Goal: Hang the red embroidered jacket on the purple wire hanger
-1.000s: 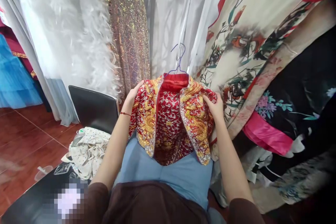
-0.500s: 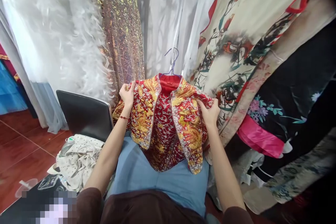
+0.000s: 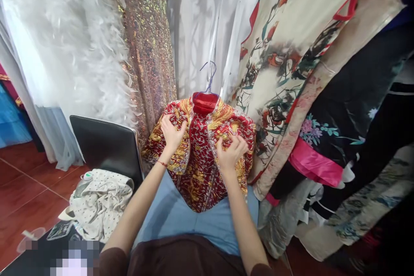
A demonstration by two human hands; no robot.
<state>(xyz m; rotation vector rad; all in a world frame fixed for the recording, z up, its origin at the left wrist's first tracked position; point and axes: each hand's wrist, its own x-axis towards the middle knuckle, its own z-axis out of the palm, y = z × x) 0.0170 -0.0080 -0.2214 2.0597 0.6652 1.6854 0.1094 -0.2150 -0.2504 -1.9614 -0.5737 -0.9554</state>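
A red jacket (image 3: 199,155) with gold and silver embroidery stands upright over my lap, its front parted and its red lining showing at the collar. A thin purple hanger (image 3: 210,75) sits inside its neck. My left hand (image 3: 173,131) lies over the front panel on the left, thumb and fingers apart. On the other front panel rests my right hand (image 3: 231,148), its fingers bent and the thumb spread away from them. Both hands look open; the fingertips are partly hidden against the embroidery.
A black chair back (image 3: 105,146) stands at the left, with a dotted white cloth (image 3: 103,202) bundled below it. White feathers (image 3: 84,43), a sequined gown (image 3: 148,43) and a floral dress (image 3: 274,64) hang behind. Black garments (image 3: 349,108) hang at the right above a red tiled floor (image 3: 29,189).
Both hands have let go of the jacket's shoulders and moved inward and down onto its front panels. The sleeves now hang down at the sides.
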